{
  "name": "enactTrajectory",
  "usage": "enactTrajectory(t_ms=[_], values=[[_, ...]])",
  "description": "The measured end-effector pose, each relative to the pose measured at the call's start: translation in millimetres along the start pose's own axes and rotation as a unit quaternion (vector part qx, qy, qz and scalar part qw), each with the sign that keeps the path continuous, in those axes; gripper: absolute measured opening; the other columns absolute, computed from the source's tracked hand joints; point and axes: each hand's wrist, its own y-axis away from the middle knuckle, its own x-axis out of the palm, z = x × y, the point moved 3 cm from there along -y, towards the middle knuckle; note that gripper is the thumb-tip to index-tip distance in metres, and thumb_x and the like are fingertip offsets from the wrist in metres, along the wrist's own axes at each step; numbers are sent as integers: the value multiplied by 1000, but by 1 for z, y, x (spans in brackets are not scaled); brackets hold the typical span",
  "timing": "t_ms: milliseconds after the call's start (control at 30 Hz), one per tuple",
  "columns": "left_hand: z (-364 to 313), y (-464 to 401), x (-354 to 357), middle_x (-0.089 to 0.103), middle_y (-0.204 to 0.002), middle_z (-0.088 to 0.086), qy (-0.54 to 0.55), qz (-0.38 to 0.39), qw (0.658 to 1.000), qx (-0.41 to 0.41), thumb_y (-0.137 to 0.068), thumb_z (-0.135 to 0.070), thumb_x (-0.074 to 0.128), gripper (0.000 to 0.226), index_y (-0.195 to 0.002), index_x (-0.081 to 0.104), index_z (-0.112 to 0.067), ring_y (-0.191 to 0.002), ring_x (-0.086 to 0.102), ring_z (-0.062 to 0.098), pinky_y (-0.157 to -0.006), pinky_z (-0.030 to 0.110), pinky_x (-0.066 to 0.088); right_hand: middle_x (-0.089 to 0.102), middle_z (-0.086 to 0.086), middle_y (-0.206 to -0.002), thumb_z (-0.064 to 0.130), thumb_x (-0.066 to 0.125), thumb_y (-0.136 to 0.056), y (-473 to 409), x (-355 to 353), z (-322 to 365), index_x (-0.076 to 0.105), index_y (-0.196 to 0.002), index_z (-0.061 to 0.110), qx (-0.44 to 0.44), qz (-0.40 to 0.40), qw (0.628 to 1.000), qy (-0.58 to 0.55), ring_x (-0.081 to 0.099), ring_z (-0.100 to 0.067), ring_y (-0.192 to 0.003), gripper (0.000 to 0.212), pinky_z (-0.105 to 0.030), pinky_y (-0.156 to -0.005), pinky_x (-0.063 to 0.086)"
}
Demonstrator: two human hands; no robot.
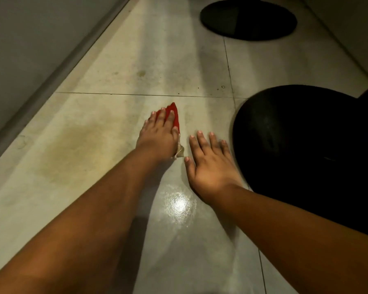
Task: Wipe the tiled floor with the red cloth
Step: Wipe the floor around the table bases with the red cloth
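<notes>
Two bare hands were recorded on a tiled floor (119,81), entered here from left to right.

Far left: a grey wall (30,39) with a skirting strip along its foot, running diagonally up the view.

Left of centre: a dull yellowish stain (72,151) on the tile, just beside the left forearm.

Centre: the left hand (157,134), palm down, fingers (160,117) straight and a little spread, pressed flat on the red cloth (174,117). The cloth lay on the floor under that hand; its pointed red end showed beyond the fingertips, close to a grout line, and a pale frayed corner showed by the wrist. No finger curled round it.

Centre right: the right hand (210,164), palm down on bare tile, fingers straight and moderately spread, thumb out toward the cloth's pale corner. It held nothing; hand and cloth lay near each other but apart.

Below, between the two forearms: a bright glare spot (180,203) on glossy tile.

Right: a large round black base (306,149), its edge just beside the right hand.

Upper right: a second round black base (249,20), well apart from both hands.
</notes>
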Motion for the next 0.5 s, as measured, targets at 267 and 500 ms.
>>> enactTrajectory(t_ms=[267,500], values=[[1,91,-4,-8,-163,-2,-9,11,999,46,-95,-46,1,62,-154,-6,-27,-149,-13,15,-120,32,-4,-14,3,-165,51,6,-101,1,0,0,-7,-157,26,-1,2,1000,2,-22,-19,-149,63,-45,-122,-6],[-2,26,-2,13,-163,5,13,-36,999,-9,-103,-37,22,55,-155,15,-21,-150,7,24,-121,36,7,-11,2,-165,49,9,-102,0,-2,1,-5,-158,26,-3,0,1000,1,-19,-19,-150,62,-45,-122,-6]])
